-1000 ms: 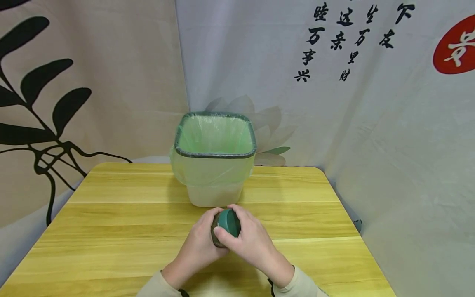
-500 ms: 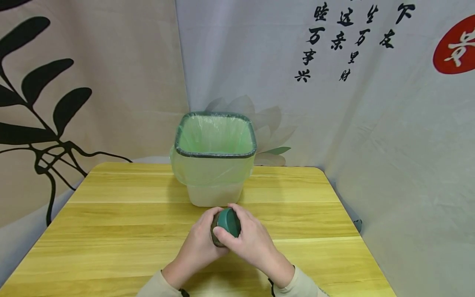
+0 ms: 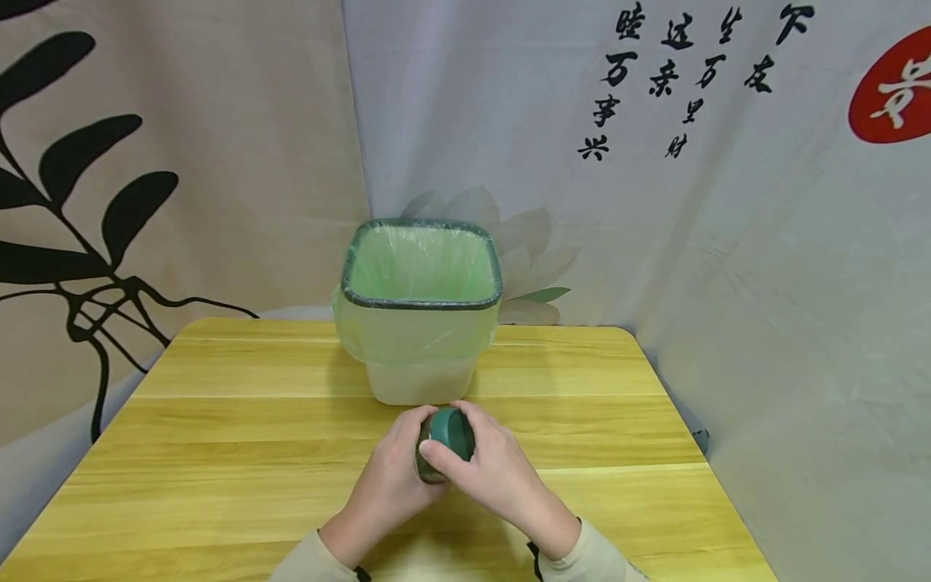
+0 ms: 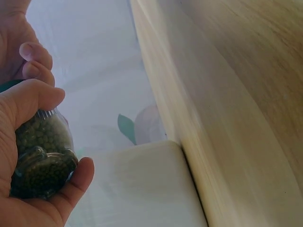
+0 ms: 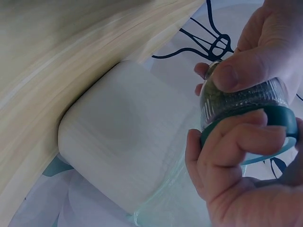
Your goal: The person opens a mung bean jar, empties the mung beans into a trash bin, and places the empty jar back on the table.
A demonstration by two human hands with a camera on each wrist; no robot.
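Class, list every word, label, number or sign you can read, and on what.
"睦万事兴" on the backdrop
"亲" on the backdrop, character above unclear
"生万里财" on the backdrop
"友" likewise, character above unclear
"贵" on the red oval, cut off
None readable on the jar or bin

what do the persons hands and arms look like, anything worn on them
The left hand and right hand wear no gloves. The left sleeve and right sleeve are pale beige. A small black piece, perhaps a strap, shows beside each sleeve.
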